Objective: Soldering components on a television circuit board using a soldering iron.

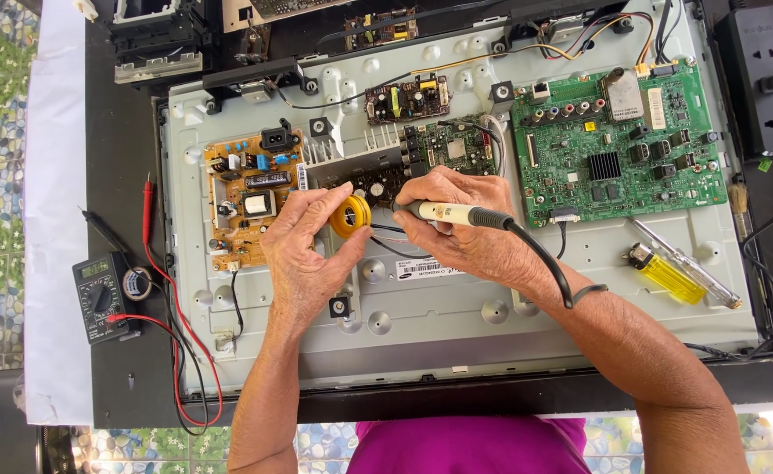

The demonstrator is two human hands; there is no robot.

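- While the person leaned over the opened back of a flat television (456, 325), the left hand (303, 254) held a small round yellow spool of solder wire (350, 216), its fingers (332, 195) curled narrowly around the rim.
- The spool showed a bright yellow flange with a dark hole at its middle, and it stood on edge just above the grey metal panel, close beside the small dark circuit board (377, 180) at the centre.
- The right hand (461, 228) gripped a soldering iron with a cream barrel and black handle (456, 213), fingers closed tightly on it; the tip pointed left towards the spool, and whether it touched the board could not be told.
- A black cord (544, 263) ran from the iron's handle across the right wrist.
- A tan power-supply board (250, 197) lay left of the hands, and a large green main board (619, 140) lay to the right.
- A screwdriver with a clear yellow handle (672, 274) rested on the panel, well apart from the right hand.
- On the black surface (123, 158) at the left sat a dark digital multimeter (101, 297) with red and black leads (162, 290).
- A black power strip (768, 79) lay at the far right.
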